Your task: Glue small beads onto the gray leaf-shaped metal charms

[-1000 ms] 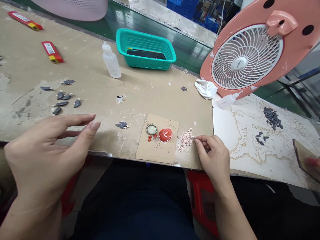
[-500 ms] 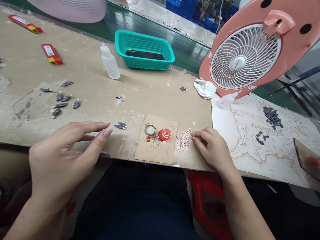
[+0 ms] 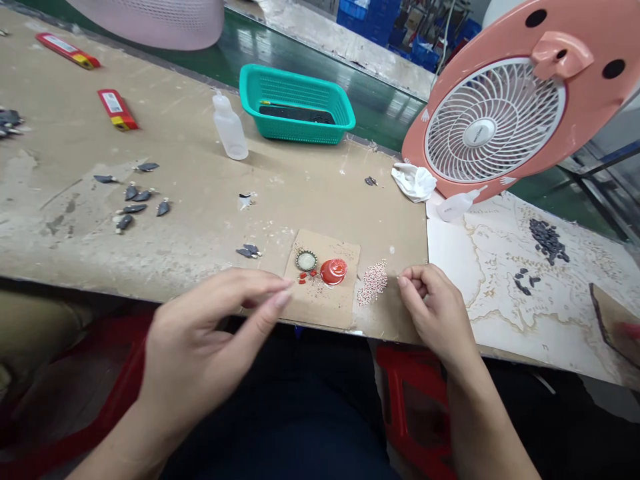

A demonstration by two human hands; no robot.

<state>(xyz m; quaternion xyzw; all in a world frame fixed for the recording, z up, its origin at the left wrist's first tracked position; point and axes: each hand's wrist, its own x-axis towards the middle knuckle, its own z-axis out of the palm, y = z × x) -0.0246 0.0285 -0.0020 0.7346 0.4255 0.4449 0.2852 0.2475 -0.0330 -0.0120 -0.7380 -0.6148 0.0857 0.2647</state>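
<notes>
My left hand (image 3: pixel 215 347) hovers at the front edge of the table, its thumb and forefinger brought together left of a cardboard piece (image 3: pixel 333 312); anything between the tips is too small to tell. On the cardboard lie a bottle cap (image 3: pixel 307 261), a glossy red blob (image 3: pixel 333 271) and a few red bits. To its right spreads a pile of tiny pale pinkish beads (image 3: pixel 373 283). My right hand (image 3: pixel 437 307) is just right of that pile, fingers curled and pinched; what they hold cannot be made out. Dark pointed pieces with pale tips (image 3: pixel 249 251) rest behind my left hand.
A squeeze bottle (image 3: pixel 231 127) and a green basket (image 3: pixel 297 132) stand at the back, with a pink fan (image 3: pixel 493 120) at right. More dark pieces (image 3: pixel 133 209) and red-yellow packs (image 3: pixel 117 110) are leftward. A map-print sheet (image 3: pixel 500 287) holds dark pieces; a person's blurred hand (image 3: pixel 631 330) shows far right.
My left hand has moved right, toward the cardboard, and its fingertips have come closer together. My right hand has drawn back slightly from the beads, its fingers more curled. The view has shifted slightly.
</notes>
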